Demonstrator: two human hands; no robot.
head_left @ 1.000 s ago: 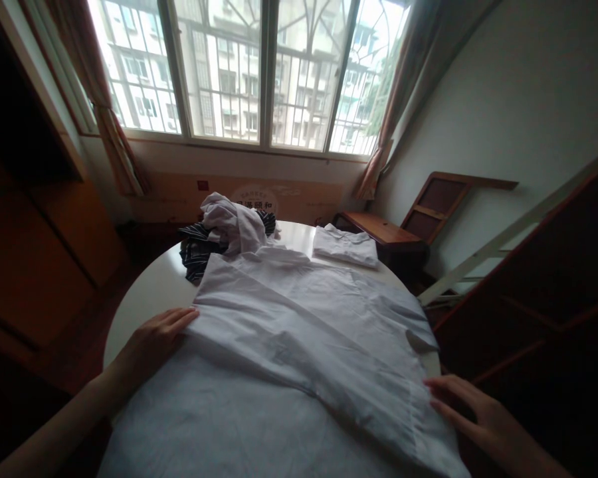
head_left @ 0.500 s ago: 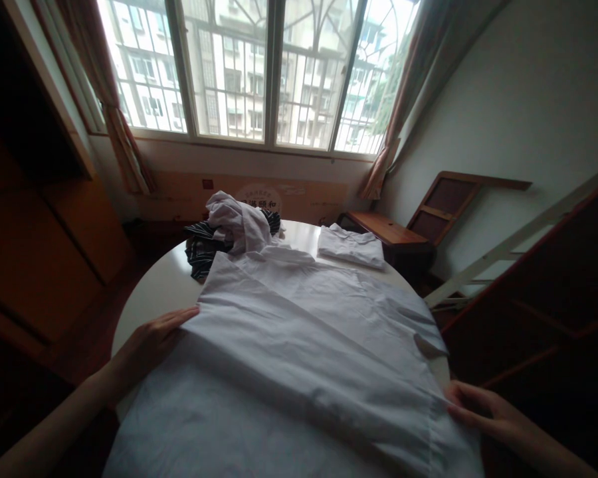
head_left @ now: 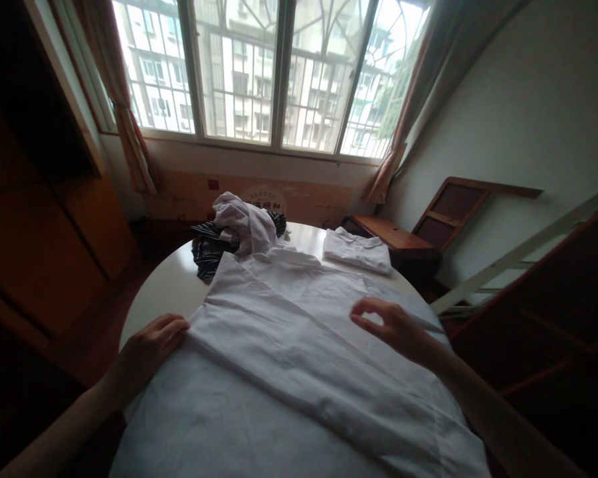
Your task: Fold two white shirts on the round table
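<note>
Creased white shirt (head_left: 289, 352) hides most of the round worktop (head_left: 164, 292) — left hand (head_left: 149, 345) flat at nine o'clock, fingers together; right hand (head_left: 393, 325) fingers loosely curled, holding nothing.

My right hand (head_left: 396, 328) leaving near right edge of white shirt (head_left: 299, 358), where it was resting a second ago; now hovering over shirt's middle right, thumb and forefinger curled toward each other, nothing between them. Forearm now crossing over shirt's lower right corner. My left hand (head_left: 149, 345) sliding slightly nearer along shirt's left edge, fingertips staying on fold. Head tilting and turning: table (head_left: 167, 289), pile and window sitting further right and lower in view than before.
</note>
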